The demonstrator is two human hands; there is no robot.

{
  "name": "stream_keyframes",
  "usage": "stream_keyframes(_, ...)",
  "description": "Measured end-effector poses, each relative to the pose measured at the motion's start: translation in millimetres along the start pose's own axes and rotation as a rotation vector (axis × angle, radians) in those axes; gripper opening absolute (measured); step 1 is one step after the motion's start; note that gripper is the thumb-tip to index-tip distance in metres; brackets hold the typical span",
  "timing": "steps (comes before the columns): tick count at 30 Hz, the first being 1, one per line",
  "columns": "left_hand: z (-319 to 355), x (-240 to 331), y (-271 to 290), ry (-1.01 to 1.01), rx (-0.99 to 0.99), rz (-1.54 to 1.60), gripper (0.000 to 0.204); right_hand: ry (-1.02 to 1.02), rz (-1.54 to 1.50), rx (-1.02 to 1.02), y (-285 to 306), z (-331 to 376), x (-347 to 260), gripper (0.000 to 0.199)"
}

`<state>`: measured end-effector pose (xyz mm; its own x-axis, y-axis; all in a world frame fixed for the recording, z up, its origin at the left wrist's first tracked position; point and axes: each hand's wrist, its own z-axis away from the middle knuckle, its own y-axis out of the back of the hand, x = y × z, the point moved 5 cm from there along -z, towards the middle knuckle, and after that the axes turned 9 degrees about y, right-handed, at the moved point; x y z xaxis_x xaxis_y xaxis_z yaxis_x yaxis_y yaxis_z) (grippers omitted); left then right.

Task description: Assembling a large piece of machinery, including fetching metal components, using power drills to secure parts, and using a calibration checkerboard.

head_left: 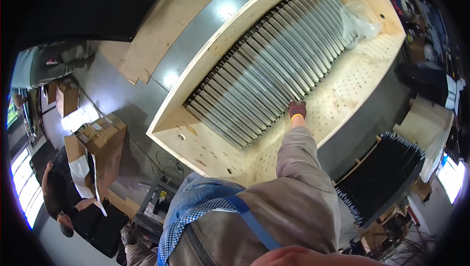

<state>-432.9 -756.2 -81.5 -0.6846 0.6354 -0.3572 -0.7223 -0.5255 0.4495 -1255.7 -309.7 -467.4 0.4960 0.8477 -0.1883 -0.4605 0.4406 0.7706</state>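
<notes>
A row of long grey metal rollers (274, 55) lies side by side in a large open plywood crate (362, 90). My right hand (297, 109), in a dark red glove with a yellow cuff, reaches into the crate. Its fingers are bent and closed around the near end of one roller in the middle of the row. Far down at the left, beside a dark metal cart (152, 200), is my left hand (128, 235) in a dark glove. It is small and dim there, and its fingers do not show clearly.
Crumpled clear plastic (360, 23) lies at the crate's far right end. Black rods (382, 175) are stacked at the right. Cardboard boxes (105, 143) stand on the left, with a person (58, 192) behind them. Another person (54, 65) stands farther off. Flat cardboard (166, 26) covers floor beyond the crate.
</notes>
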Motion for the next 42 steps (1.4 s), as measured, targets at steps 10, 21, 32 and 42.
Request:
stream_keyframes(10, -21, 41, 125, 0.016, -0.045, -0.028, 0.031, 0.162, -0.195, 0.073, -63, -104, 66, 0.061)
stream_keyframes(21, -17, -95, 64, 0.084, -0.110, 0.351, 0.041, 0.021, -0.305, -1.148, -144, 193, -53, 0.021)
stream_keyframes(32, -65, -103, -61, 0.594, 0.084, 0.750, 0.054, 0.196, -1.062, -1.093, -34, 342, -77, 0.020)
stream_keyframes(42, 38, -183, -151, 1.301, 0.396, 1.367, 0.075, 1.028, -1.138, -0.861, 52, 413, -226, 0.018)
